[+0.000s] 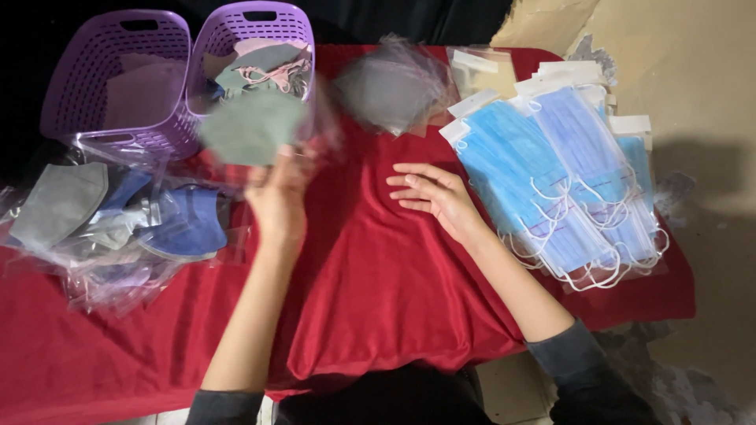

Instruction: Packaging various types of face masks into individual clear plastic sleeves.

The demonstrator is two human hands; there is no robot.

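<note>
Pinched in the left hand (276, 193), a bagged grey-green mask (252, 126) hangs at 11 o'clock, beside the right-hand basket (303, 47). Its slick wrapper could slip from that light grip. The right hand (433, 193) rests flat, holding nothing, on the red surface (378, 291).

Head view, person's own body only. Two bare forearms enter from the near edge. Left hand (277, 193) and right hand (433, 193): no gloves, no rings, no watch or bracelet visible. Sleeves dark grey, a soft knit-like fabric, pushed up toward the elbows: left sleeve (224, 407) shows only as a narrow band at the near edge; right sleeve (579, 370) bunches in folds at near right. Fingernails short and unpainted, as far as the blur allows.
</note>
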